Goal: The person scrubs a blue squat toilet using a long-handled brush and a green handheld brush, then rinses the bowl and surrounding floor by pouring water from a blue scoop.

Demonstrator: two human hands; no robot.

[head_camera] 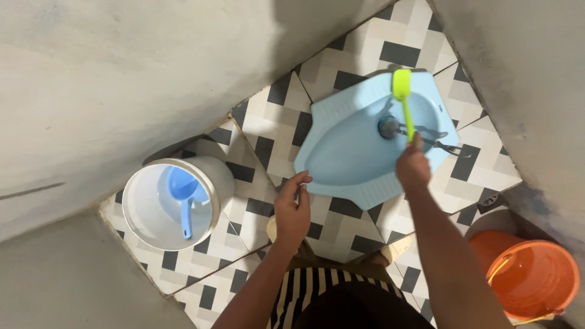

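Two hands: right hand [412, 167] gripping one green brush [403, 100] over one blue squat pan [347, 152], left hand [293, 207] open, empty.

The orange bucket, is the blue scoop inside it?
No, the blue scoop lies in the white bucket on the left, while the orange bucket sits far right.

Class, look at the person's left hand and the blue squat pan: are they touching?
Cannot tell. In the head view the left hand hangs open with its fingers overlapping the edge of the squat pan, but height above it is unclear.
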